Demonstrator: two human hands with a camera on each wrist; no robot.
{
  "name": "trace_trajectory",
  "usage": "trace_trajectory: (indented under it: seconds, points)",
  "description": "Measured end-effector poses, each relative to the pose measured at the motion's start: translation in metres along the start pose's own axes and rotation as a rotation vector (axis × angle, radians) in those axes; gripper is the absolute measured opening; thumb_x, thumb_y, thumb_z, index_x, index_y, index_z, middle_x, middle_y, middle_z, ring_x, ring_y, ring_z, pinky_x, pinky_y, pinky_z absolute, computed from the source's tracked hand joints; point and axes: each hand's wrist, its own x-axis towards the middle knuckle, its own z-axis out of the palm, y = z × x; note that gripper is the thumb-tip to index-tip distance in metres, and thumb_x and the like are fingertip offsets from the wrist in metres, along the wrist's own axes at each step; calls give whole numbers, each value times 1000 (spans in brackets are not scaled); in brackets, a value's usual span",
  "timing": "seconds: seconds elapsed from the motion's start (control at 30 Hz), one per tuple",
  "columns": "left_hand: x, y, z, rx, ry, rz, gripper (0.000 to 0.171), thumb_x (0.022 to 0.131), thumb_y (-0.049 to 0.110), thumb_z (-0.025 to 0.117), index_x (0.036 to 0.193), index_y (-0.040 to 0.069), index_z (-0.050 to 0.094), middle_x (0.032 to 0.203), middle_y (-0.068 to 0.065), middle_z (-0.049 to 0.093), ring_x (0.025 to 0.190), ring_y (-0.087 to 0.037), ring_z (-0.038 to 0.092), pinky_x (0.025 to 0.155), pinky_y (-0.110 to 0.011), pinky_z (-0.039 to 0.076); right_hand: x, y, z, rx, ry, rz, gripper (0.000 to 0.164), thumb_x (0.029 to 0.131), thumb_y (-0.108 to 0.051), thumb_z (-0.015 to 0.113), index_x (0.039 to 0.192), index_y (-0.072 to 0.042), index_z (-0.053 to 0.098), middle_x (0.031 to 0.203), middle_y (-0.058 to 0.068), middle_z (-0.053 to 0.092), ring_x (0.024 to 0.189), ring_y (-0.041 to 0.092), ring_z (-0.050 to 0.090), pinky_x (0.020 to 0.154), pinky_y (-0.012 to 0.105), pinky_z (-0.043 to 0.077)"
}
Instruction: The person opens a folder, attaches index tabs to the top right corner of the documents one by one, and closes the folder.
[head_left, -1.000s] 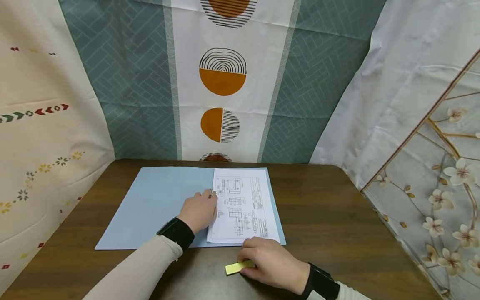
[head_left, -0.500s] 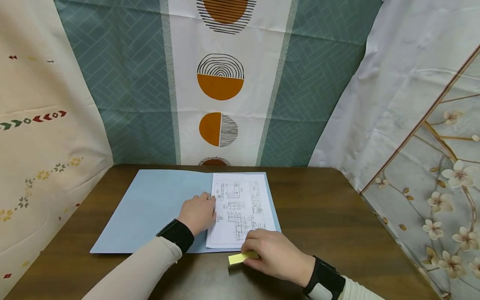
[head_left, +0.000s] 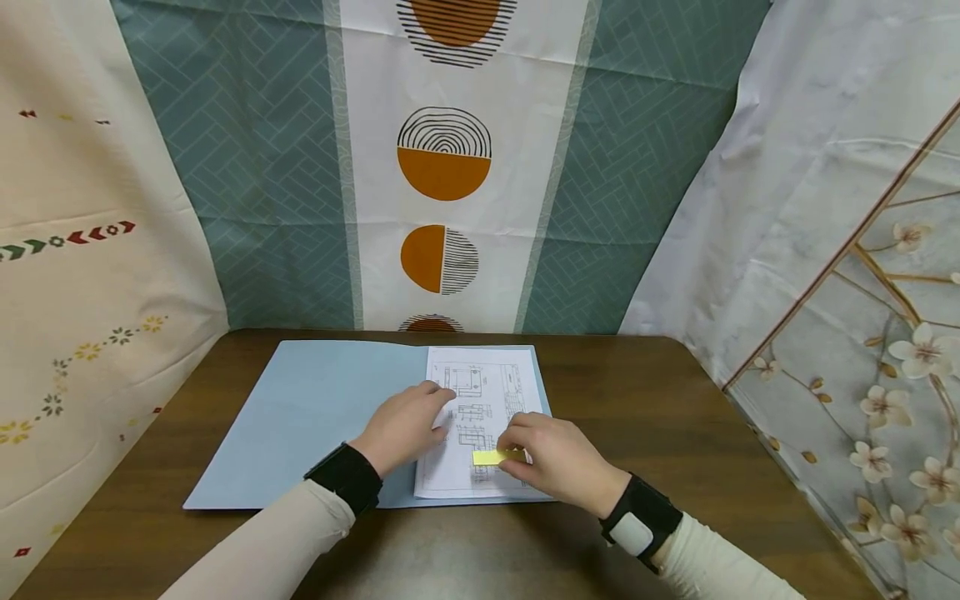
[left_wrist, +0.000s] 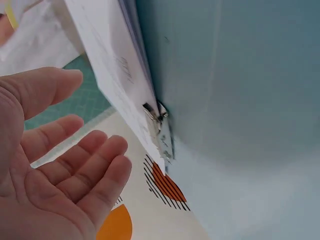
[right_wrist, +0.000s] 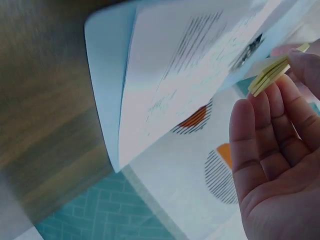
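A pale blue folder (head_left: 315, 425) lies spread on the table, with white sheets of technical drawings (head_left: 487, 375) on its right side. My right hand (head_left: 551, 458) pinches a narrow yellow sticky-note pad (head_left: 486, 458) between thumb and fingers, over the lower part of the drawings. The pad's layered edge (right_wrist: 270, 75) shows in the right wrist view. My left hand (head_left: 405, 425) hovers at the left edge of the sheets, fingers loosely extended and holding nothing. In the left wrist view a metal clip (left_wrist: 161, 122) sits at the folder's fold, beside the sheets.
The brown wooden table (head_left: 630, 400) carries the folder near its back edge. A patterned cloth (head_left: 285, 208) hangs behind it, with a cream cloth (head_left: 97, 333) at the left and a floral one (head_left: 840, 333) at the right. Black bands circle both wrists.
My right hand has lifted the sticky-note pad from the table in front of the folder and carried it forward over the drawings. My left hand has left the clip and shifted right, its fingers loosened.
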Motion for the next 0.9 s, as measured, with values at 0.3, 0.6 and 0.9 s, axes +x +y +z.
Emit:
trace_trajectory:
  seconds: [0.3,0.6,0.9]
  points:
    - [-4,14,-1,-135,-57,16,56,82,28,81,134,18,63,130,-2,61,114,-21,60,94,-39,49,17,11,-7,-44,17,94,24,84,-36,79,103,-24,73,95,-12,63,80,6,54,74,22,49]
    - [-3,21,1,-245,0,95,51,82,38,80,126,17,65,113,2,66,97,-13,61,78,-32,50,29,15,-7,-66,41,108,25,84,-37,79,104,-24,73,96,-11,64,83,6,55,78,23,50]
    - [2,23,5,-361,21,77,35,85,36,77,115,19,68,98,8,66,88,-12,62,73,-28,47,32,17,-2,-54,59,125,26,81,-37,81,102,-23,74,95,-11,64,83,6,56,79,25,51]
